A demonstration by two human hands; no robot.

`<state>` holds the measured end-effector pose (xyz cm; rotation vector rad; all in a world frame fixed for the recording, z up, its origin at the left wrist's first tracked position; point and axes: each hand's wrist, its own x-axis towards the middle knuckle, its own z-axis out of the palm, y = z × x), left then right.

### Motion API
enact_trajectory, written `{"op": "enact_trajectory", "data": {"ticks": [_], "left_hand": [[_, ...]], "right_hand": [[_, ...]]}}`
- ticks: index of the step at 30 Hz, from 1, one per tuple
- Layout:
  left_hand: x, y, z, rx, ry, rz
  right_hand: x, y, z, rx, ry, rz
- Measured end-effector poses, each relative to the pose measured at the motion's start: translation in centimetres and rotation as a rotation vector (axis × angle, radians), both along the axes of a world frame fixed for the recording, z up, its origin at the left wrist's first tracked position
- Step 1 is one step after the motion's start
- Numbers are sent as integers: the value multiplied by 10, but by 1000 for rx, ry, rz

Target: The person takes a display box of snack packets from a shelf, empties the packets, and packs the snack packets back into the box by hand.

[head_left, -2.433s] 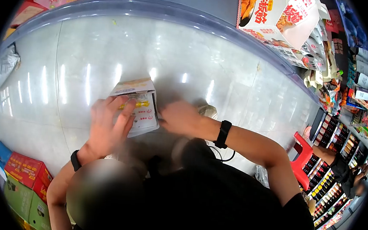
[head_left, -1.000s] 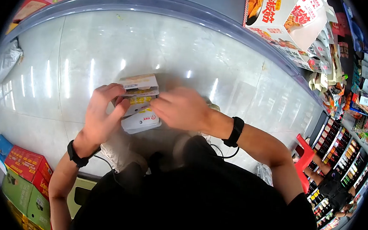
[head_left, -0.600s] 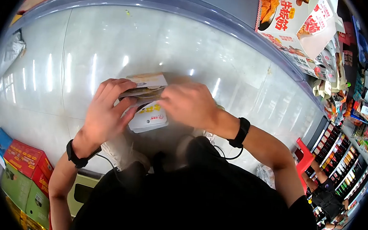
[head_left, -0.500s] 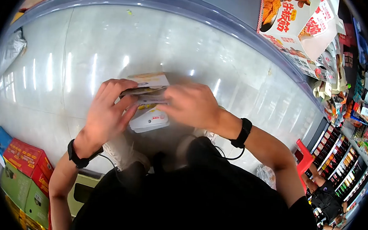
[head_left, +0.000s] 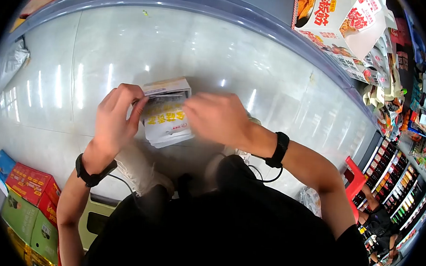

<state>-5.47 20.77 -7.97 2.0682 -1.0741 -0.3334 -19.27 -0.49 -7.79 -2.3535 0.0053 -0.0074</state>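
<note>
A small white box (head_left: 169, 85) stands on the glossy floor between my hands. White packets with yellow lettering (head_left: 166, 118) show in its open side, their lower ends spreading toward me. My left hand (head_left: 118, 117) grips the box's left edge between thumb and fingers. At the packets' right edge is my right hand (head_left: 219, 118), blurred, with its fingers bent together. Whether a packet is pinched in them is too smeared to make out.
A grey shelf edge (head_left: 220, 12) curves across the top, bearing a white printed carton (head_left: 327, 23). Stacked boxes (head_left: 31, 192) stand at lower left. A red stool (head_left: 354, 183) and another person (head_left: 380, 223) are at right.
The packets' yellow lettering now shows more fully than half a second ago. My left hand has shifted slightly left and up with the box. My right hand stays near the packets.
</note>
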Motion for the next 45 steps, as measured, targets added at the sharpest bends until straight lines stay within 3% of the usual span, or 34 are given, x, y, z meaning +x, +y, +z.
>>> {"op": "enact_trajectory", "data": {"ticks": [3, 9, 13, 15, 21, 31, 34, 39, 42, 45], "left_hand": [[3, -1, 13, 50, 10, -53], [-5, -5, 10, 52, -145, -121], [2, -7, 3, 55, -199, -102], [2, -7, 2, 56, -184, -120], [2, -5, 2, 68, -159, -135], [2, 1, 8, 93, -110, -174], [1, -2, 14, 96, -101, -193], [6, 3, 5, 183, -139, -257], [8, 3, 2, 178, -210, -266], [10, 4, 5, 163, -226, -305]], "right_hand": [[11, -1, 12, 145, 148, -199], [13, -1, 13, 169, 307, -197], [-6, -4, 16, 224, 190, -233], [-17, -12, 22, 42, 189, 59], [-24, 2, 7, -116, 92, 240], [-8, -2, 14, -18, 252, 219], [-5, -3, 11, 14, 188, 119], [6, -12, 16, 56, 309, -56], [-2, -12, 6, 103, 156, 5], [-9, -8, 14, 138, 256, 80]]}}
